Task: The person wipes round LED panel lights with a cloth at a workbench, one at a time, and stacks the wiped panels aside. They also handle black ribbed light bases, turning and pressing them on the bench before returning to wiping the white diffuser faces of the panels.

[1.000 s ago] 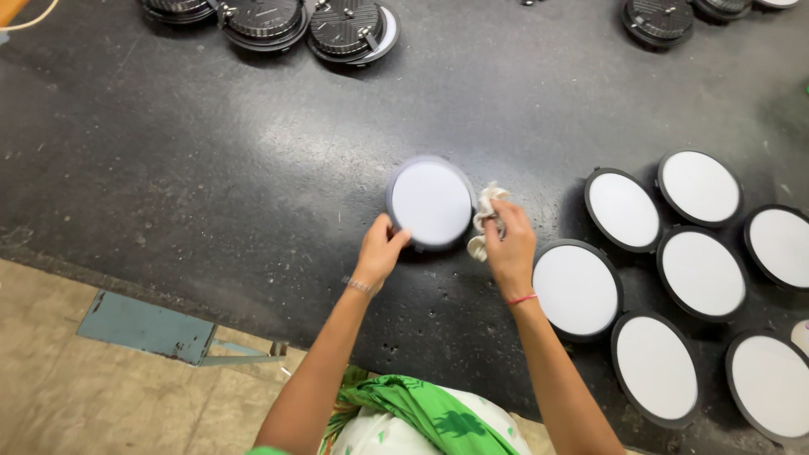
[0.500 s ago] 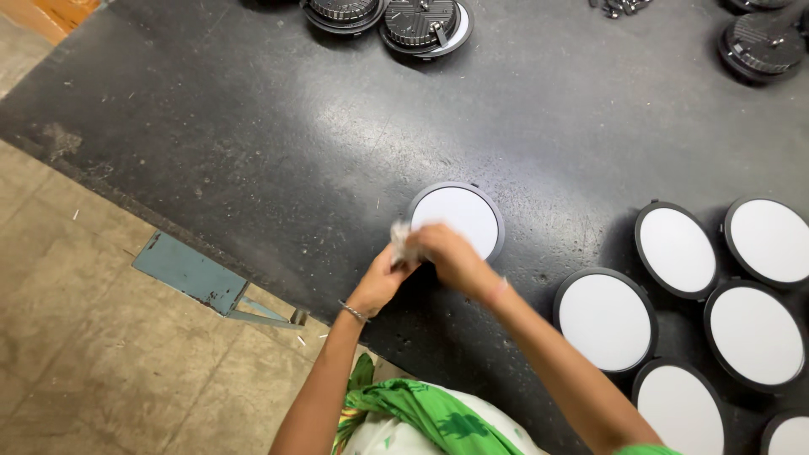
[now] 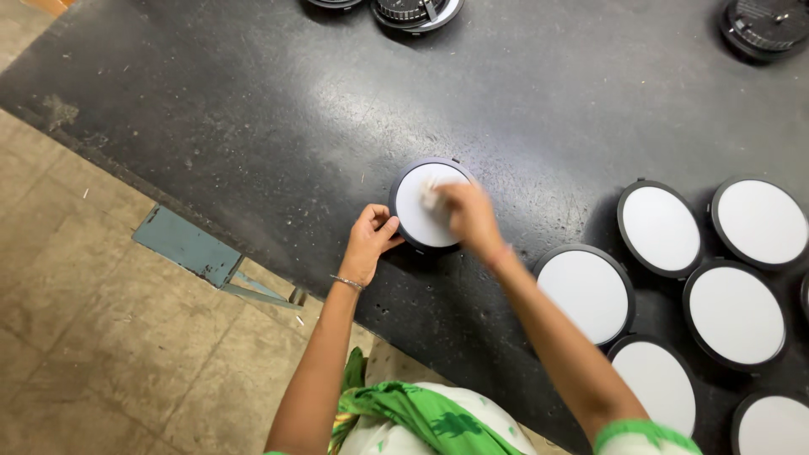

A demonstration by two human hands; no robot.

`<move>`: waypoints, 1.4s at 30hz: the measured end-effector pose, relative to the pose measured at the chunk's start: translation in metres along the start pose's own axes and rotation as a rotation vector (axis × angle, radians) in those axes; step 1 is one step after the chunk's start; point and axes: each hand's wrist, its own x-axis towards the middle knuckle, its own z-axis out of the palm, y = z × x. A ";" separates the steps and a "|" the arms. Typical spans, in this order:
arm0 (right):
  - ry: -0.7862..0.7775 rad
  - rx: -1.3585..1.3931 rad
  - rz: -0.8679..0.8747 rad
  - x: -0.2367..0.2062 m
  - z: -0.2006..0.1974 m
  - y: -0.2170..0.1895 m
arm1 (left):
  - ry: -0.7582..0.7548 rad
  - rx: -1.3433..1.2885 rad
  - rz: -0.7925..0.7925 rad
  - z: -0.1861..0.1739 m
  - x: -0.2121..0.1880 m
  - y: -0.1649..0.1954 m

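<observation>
Round white-faced panel light sits near the front edge of the black table; left hand curls closed on the light's left rim, pinning it. Right hand is over the light's face, blurred, apparently bunched around a small white cloth. More panel lights lie face-up to its right.

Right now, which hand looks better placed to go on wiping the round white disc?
The right hand: it lies over the white disc with a small cloth in its fingers. The left hand only grips the disc's dark rim.
</observation>
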 end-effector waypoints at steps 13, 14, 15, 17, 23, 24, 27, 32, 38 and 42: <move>0.070 -0.049 -0.155 0.030 -0.031 0.039 | -0.023 0.012 0.020 0.007 -0.003 0.007; 0.096 -0.046 -0.096 0.022 -0.029 0.040 | -0.025 -0.002 0.010 0.006 -0.002 0.007; 0.121 -0.043 -0.033 0.009 -0.026 0.038 | -0.026 -0.017 -0.006 0.006 -0.002 0.007; 0.289 -0.139 -0.090 -0.032 -0.020 0.023 | -0.037 -0.057 -0.018 0.005 0.001 0.005; 0.162 0.196 0.184 -0.127 0.032 -0.086 | -0.092 -0.085 -0.109 0.002 0.006 0.004; 0.130 0.252 0.161 -0.128 0.036 -0.097 | -0.117 -0.083 -0.128 0.001 0.006 0.005; 0.227 0.304 0.354 -0.101 0.027 -0.099 | -0.164 -0.009 -0.162 -0.005 0.014 0.015; 0.508 0.014 0.377 -0.026 0.000 -0.047 | -0.231 0.085 -0.246 -0.030 0.038 0.051; 0.411 -0.275 0.136 0.040 0.047 -0.028 | -0.393 0.006 -0.341 -0.043 0.054 0.074; 0.141 -0.099 0.016 0.013 0.071 -0.062 | -0.357 -0.198 -0.471 -0.045 0.060 0.075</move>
